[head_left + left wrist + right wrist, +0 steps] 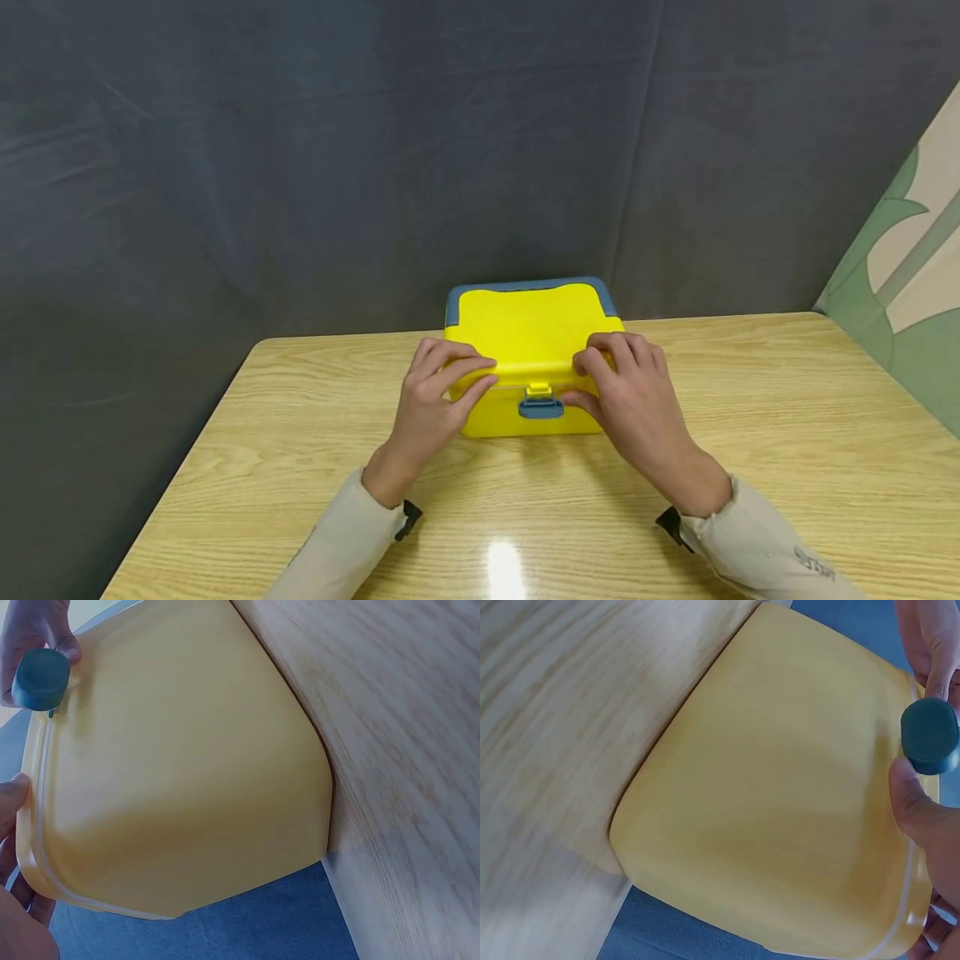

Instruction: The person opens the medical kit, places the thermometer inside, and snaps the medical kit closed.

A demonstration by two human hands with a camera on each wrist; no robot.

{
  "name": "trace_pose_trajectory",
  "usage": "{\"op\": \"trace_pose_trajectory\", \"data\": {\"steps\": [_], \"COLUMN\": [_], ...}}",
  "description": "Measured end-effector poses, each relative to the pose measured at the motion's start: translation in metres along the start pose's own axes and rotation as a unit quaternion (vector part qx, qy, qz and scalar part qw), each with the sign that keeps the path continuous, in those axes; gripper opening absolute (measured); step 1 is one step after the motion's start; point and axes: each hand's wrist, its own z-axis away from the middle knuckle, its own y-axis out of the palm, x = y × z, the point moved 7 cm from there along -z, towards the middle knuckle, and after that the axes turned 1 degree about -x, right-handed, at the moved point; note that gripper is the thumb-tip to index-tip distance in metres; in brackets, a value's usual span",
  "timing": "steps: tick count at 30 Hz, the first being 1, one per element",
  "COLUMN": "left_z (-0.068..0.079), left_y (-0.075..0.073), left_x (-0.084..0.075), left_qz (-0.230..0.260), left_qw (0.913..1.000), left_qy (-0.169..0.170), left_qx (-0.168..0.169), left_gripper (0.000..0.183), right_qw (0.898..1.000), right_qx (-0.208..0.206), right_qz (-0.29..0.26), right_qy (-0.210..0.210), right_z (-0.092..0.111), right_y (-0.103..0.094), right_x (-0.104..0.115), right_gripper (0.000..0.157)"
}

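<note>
A yellow latching box [532, 329] with a blue-trimmed back edge stands on the table, its lid down. My left hand [438, 387] pinches the lid's front rim near the left corner, thumb below and fingers on top. Toward the right corner, my right hand [633, 392] curls its fingers over the same rim. Its thumb [906, 791] touches the blue latch [541, 407], which sticks out from the middle of the box's front. The left wrist view shows the latch [42, 679] tilted away from the yellow front wall [187, 750].
The wooden table [285, 467] carries the box close to its back edge. A dark cloth [450, 150] hangs right behind it. At the far right is a panel with a green leaf pattern [900, 275].
</note>
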Motion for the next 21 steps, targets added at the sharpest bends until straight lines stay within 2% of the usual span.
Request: {"op": "trace_pose_trajectory", "data": {"steps": [8, 10, 14, 21], "left_z": [0.001, 0.001, 0.001, 0.001], "left_y": [0.001, 0.001, 0.001, 0.000], "left_x": [0.002, 0.002, 0.002, 0.002], "left_qz": [0.001, 0.000, 0.001, 0.003], "left_qw": [1.0000, 1.0000, 1.0000, 1.0000], "left_qy": [-0.005, -0.005, -0.005, -0.005], "left_qx": [0.001, 0.002, 0.002, 0.002], "left_gripper": [0.021, 0.021, 0.021, 0.020], "right_qw": [1.000, 0.999, 0.995, 0.990], "right_qx": [0.008, 0.008, 0.004, -0.015], "right_qz": [-0.021, -0.038, -0.074, -0.083], "right_qy": [-0.021, -0.035, -0.071, -0.112], "right_z": [0.002, 0.002, 0.004, 0.006], "right_y": [-0.001, -0.001, -0.001, -0.002], "right_x": [0.001, 0.002, 0.007, 0.019], "right_gripper": [0.063, 0.059, 0.041, 0.049]}}
